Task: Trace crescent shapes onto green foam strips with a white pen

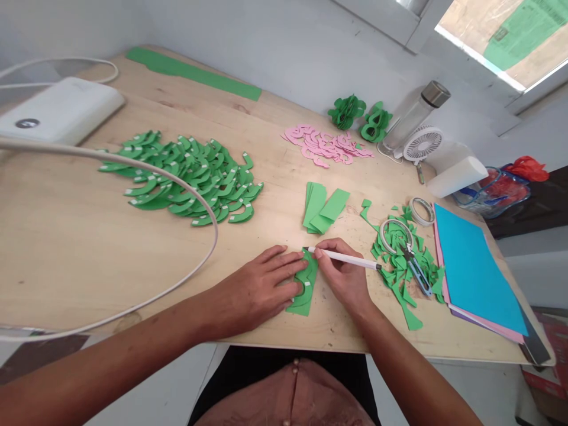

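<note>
My left hand lies flat with fingers spread on a folded green paper piece near the table's front edge, pressing a curved green cut-out onto it. My right hand is closed around a white pencil, whose tip touches the top of that paper. A few green paper strips lie just behind the hands.
A big pile of green curved cut-outs lies at left, pink cut-outs and green paper flowers at back. Scissors, tape rolls and green scraps lie at right beside coloured sheets. A white cable, bottle and small fan stand around.
</note>
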